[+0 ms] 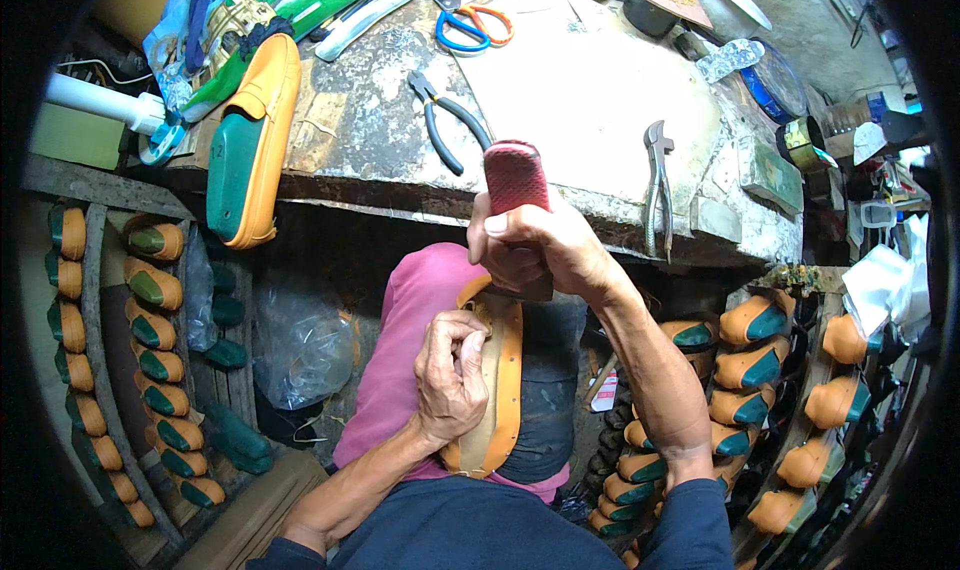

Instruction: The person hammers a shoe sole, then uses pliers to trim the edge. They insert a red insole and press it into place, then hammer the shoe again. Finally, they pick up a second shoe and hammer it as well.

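Note:
On my lap lies a tan-orange leather shoe (508,390), its beige underside facing up and small nail heads dotted along the folded edge. My left hand (450,375) rests over its left side with fingers curled and pinched together; whatever lies between the fingertips is hidden. Above the far end of the shoe, my right hand (545,250) is closed round a tool with a red, textured grip (516,178). That grip points up toward the bench, while the tool's working end is mostly hidden by the hand.
Pliers with dark handles (445,125), metal pincers (657,185) and blue-and-orange scissors (473,30) lie on the worn workbench (360,110). An orange-and-green shoe (255,150) sits at its left edge. Racks of similar shoes (160,365) stand on both sides.

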A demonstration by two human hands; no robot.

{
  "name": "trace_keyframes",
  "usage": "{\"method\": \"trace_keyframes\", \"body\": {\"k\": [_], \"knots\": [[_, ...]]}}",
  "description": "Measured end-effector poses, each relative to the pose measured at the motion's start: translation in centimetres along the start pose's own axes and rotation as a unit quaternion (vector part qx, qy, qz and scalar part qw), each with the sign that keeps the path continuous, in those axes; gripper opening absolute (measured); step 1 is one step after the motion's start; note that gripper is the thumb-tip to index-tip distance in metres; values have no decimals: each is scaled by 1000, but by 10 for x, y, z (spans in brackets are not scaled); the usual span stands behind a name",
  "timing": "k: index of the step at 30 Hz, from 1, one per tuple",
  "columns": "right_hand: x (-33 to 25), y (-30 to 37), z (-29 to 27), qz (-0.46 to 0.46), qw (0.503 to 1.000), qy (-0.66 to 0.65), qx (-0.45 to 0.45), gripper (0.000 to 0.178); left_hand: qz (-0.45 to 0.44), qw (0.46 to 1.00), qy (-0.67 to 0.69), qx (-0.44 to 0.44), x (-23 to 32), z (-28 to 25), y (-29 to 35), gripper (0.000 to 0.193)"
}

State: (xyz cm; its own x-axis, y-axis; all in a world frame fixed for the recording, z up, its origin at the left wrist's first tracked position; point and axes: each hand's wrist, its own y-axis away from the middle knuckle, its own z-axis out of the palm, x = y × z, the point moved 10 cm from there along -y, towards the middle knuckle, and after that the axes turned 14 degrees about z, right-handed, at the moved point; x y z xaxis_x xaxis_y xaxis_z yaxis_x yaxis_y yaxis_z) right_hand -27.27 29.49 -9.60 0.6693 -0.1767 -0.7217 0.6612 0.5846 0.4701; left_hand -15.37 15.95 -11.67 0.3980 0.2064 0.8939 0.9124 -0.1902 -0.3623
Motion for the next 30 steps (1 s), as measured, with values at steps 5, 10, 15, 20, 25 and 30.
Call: {"method": "trace_keyframes", "body": {"k": [5,10,15,20,25,30], "knots": [[6,5,1,-34,998,-61,-13,32,-14,1000,3,16,0,-3,4,4],[5,2,1,-30,999,-39,-5,35,6,1000,-4,6,-1,0,2,5],[4,-2,5,16,1000,-1,-26,29,-38,999,9,-14,-3,2,8,5],[-3,-7,1,23,999,25,-39,25,-42,998,36,-2,0,-1,10,3],[0,-4,9,3,997,-38,-62,29,-3,1000,-2,13,3,-4,12,3],[2,-3,13,4,999,-21,-49,28,-4,1000,-5,9,2,-4,14,3]]}}
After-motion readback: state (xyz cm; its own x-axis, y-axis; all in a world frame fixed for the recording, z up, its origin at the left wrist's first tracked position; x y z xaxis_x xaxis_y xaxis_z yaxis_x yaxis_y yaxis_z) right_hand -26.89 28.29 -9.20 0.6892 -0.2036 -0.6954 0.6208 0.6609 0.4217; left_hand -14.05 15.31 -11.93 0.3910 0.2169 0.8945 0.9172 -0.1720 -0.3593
